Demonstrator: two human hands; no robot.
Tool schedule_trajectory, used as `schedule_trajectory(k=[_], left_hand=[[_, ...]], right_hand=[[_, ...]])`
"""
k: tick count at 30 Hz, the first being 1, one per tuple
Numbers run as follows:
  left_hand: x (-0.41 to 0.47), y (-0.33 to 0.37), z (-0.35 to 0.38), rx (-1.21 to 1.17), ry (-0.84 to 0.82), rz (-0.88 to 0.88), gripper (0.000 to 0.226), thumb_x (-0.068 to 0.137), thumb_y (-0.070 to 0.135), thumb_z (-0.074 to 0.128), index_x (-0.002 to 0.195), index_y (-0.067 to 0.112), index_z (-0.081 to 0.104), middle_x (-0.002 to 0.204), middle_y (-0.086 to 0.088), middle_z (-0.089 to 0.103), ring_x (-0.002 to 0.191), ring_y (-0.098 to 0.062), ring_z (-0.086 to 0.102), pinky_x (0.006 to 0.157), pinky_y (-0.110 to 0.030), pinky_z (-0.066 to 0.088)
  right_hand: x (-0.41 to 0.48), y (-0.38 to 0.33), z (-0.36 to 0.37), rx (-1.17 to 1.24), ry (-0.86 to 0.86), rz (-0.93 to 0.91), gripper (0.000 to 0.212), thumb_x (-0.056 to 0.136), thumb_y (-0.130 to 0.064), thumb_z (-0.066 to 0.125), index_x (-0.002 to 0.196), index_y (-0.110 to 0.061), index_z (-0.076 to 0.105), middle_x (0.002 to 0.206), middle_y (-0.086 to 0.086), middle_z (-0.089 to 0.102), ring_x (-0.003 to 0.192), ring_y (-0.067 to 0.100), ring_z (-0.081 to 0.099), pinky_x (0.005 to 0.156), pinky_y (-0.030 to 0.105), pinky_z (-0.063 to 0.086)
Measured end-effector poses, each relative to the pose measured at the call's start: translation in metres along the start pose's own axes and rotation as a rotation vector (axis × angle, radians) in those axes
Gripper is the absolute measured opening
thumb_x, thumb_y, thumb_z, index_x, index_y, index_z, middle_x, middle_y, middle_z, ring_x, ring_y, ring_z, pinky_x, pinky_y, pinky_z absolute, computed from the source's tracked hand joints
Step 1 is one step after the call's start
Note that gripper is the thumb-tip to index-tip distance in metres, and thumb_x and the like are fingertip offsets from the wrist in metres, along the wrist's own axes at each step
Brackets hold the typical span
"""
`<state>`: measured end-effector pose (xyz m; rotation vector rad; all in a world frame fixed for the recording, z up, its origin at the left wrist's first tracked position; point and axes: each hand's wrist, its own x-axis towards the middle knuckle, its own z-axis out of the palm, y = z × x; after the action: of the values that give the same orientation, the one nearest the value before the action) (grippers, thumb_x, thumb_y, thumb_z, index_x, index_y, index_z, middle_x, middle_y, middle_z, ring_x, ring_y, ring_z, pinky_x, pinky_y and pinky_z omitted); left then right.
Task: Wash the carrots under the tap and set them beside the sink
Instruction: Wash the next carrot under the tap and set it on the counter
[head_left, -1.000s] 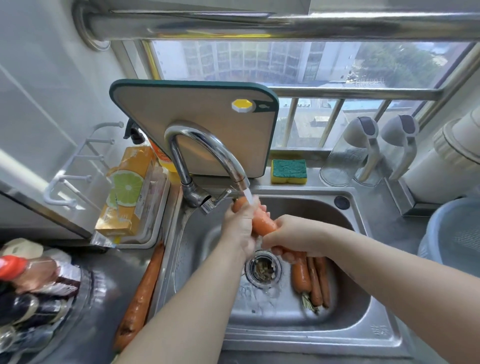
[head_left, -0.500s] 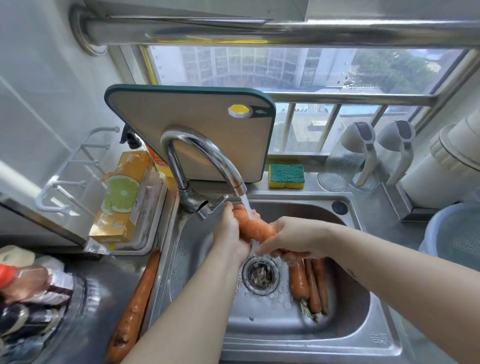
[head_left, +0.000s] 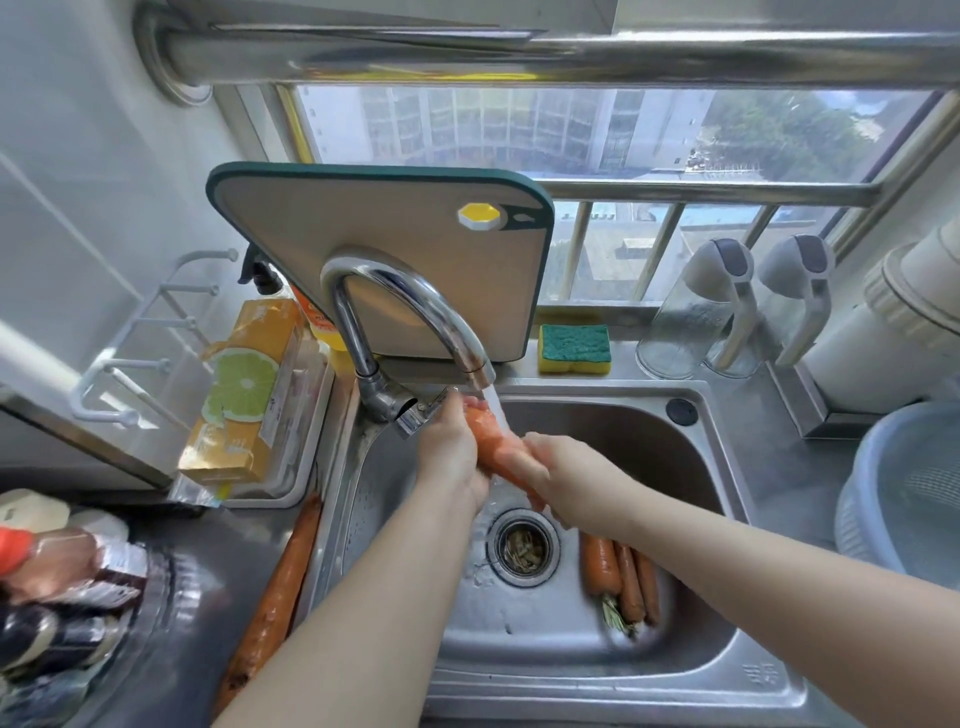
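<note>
The right hand (head_left: 556, 467) has slid up the wet orange carrot (head_left: 488, 447) toward the left hand (head_left: 449, 447). Both grip it under the curved chrome tap's (head_left: 410, 301) stream, over the steel sink's (head_left: 613, 431) back left. The yellow lime-picture carton's (head_left: 244, 384) print is illegible.

A beige rectangular cutting board with a dark green rim (head_left: 395, 260) is propped upright against the barred window (head_left: 660, 249), with a yellow octagonal knob (head_left: 478, 216) set in its upper right corner. Just to its right, a yellow sponge with a green scouring top (head_left: 573, 347) is laid flat. Further right, two clear glass dispensers with grey lever lids (head_left: 691, 322) are stood side by side, next to a tall white cylindrical appliance (head_left: 893, 332). A pale blue plastic colander (head_left: 909, 483) is seen at the right edge. To the left, an orange carton printed with a lime slice (head_left: 244, 389) is leaned in a clear plastic tray (head_left: 291, 488), beside a white pegged wall rack (head_left: 135, 338). Blurred bottles (head_left: 62, 566) are crowded at lower left.
</note>
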<state>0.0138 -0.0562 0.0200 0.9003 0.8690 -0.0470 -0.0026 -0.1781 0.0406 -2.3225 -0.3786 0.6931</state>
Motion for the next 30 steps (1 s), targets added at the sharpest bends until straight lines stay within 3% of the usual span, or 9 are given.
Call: schedule_trajectory(k=[3,5,10,13,17,20,23,26,30], left_hand=[[0.005,0.006,-0.008,-0.048,-0.018,-0.108,0.034,0.098,0.029,0.046,0.067,0.015,0.047,0.067,-0.005,0.055,0.058,-0.017,0.054,0.061,-0.032,0.049],[0.006,0.001,-0.011,-0.083,-0.038,-0.171,0.036,0.099,0.034,0.044,0.067,0.017,0.047,0.063,-0.001,0.056,0.053,-0.014,0.054,0.058,-0.03,0.049],[0.002,-0.007,-0.003,-0.065,-0.112,-0.177,0.035,0.098,0.043,0.041,0.1,0.011,0.056,0.069,-0.006,0.065,0.068,-0.016,0.06,0.057,-0.03,0.05],[-0.001,-0.003,0.0,-0.033,-0.217,-0.179,0.04,0.099,0.04,0.039,0.075,0.012,0.055,0.052,0.0,0.063,0.067,-0.016,0.056,0.064,-0.03,0.043],[-0.002,0.008,0.011,0.021,-0.266,-0.231,0.036,0.098,0.041,0.038,0.077,0.017,0.055,0.075,0.0,0.06,0.069,-0.016,0.054,0.067,-0.029,0.043],[-0.001,0.013,0.02,0.04,-0.277,-0.277,0.045,0.096,0.048,0.032,0.083,0.015,0.059,0.08,-0.004,0.06,0.073,-0.02,0.053,0.072,-0.03,0.041],[0.0,0.012,0.027,0.02,-0.293,-0.303,0.055,0.094,0.058,0.029,0.087,0.014,0.06,0.082,-0.007,0.062,0.079,-0.022,0.052,0.082,-0.035,0.043],[0.003,0.01,0.024,0.022,-0.304,-0.327,0.057,0.091,0.061,0.03,0.086,0.015,0.063,0.083,-0.006,0.063,0.085,-0.023,0.053,0.093,-0.04,0.041],[0.01,0.006,0.011,0.015,-0.294,-0.255,0.052,0.093,0.055,0.033,0.088,0.011,0.06,0.087,-0.008,0.062,0.079,-0.022,0.055,0.08,-0.035,0.045]], right_hand=[[-0.007,0.003,0.008,-0.166,-0.015,-0.178,0.023,0.097,-0.027,0.048,0.113,-0.011,0.048,0.106,0.006,0.06,0.086,0.015,0.05,0.072,0.027,0.033],[-0.006,0.006,0.008,-0.169,-0.04,-0.17,0.022,0.096,-0.022,0.048,0.115,-0.011,0.047,0.11,0.005,0.059,0.092,0.018,0.052,0.074,0.027,0.033],[0.006,0.001,0.001,0.025,0.066,0.057,0.041,0.094,-0.05,0.045,0.089,-0.012,0.058,0.072,0.003,0.061,0.055,0.014,0.052,0.056,0.027,0.04],[0.008,-0.001,-0.009,0.248,-0.039,0.148,0.055,0.093,-0.058,0.038,0.079,-0.009,0.058,0.057,0.005,0.055,0.043,0.017,0.048,0.05,0.029,0.036],[-0.001,-0.002,-0.025,0.363,-0.113,0.151,0.049,0.097,-0.05,0.038,0.093,-0.006,0.059,0.068,0.005,0.061,0.051,0.017,0.054,0.053,0.03,0.042],[-0.01,-0.002,-0.029,0.392,-0.087,0.144,0.036,0.097,-0.04,0.045,0.106,-0.007,0.055,0.079,0.004,0.064,0.061,0.018,0.06,0.057,0.027,0.05],[-0.016,0.004,-0.027,0.453,-0.038,0.136,0.024,0.095,-0.035,0.052,0.103,-0.013,0.054,0.078,0.003,0.064,0.058,0.016,0.059,0.056,0.027,0.049],[-0.019,0.01,-0.032,0.34,-0.053,0.11,0.019,0.093,-0.038,0.055,0.101,-0.021,0.054,0.073,-0.001,0.061,0.053,0.009,0.054,0.054,0.023,0.045],[-0.023,0.011,-0.047,-0.048,-0.196,0.053,0.027,0.09,-0.046,0.057,0.108,-0.026,0.055,0.077,-0.011,0.061,0.065,0.005,0.056,0.062,0.019,0.045]])
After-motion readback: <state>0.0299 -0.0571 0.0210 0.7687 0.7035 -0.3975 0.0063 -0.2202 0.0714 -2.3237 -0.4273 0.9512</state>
